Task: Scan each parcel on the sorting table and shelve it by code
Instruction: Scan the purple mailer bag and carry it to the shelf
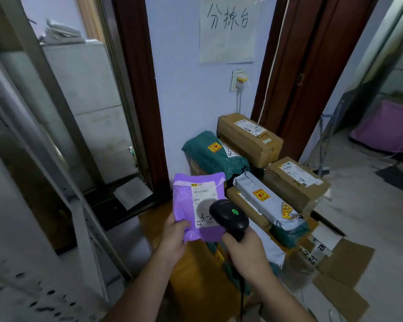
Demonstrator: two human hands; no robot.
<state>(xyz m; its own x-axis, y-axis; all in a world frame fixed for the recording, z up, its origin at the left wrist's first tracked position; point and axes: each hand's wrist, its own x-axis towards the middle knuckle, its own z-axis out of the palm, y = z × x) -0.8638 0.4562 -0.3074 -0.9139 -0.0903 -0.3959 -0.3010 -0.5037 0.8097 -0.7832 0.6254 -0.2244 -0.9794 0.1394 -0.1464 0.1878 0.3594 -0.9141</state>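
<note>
Purple parcel (188, 205) held up over the sorting table (196, 275), left hand (175, 238) pinching its bottom corner, thumb on front. Right hand (244, 249), fingers wrapped round black scanner (229, 217), green light on, nose right at the label (201, 201). Boxes and mailers (249, 138) stacked just behind.

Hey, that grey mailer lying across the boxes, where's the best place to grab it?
Probably the grey mailer's near, lower end, coming from above right. It lies tilted across a brown box with that end overhanging, so fingers can get under it. The scanner fills the right hand.
</note>
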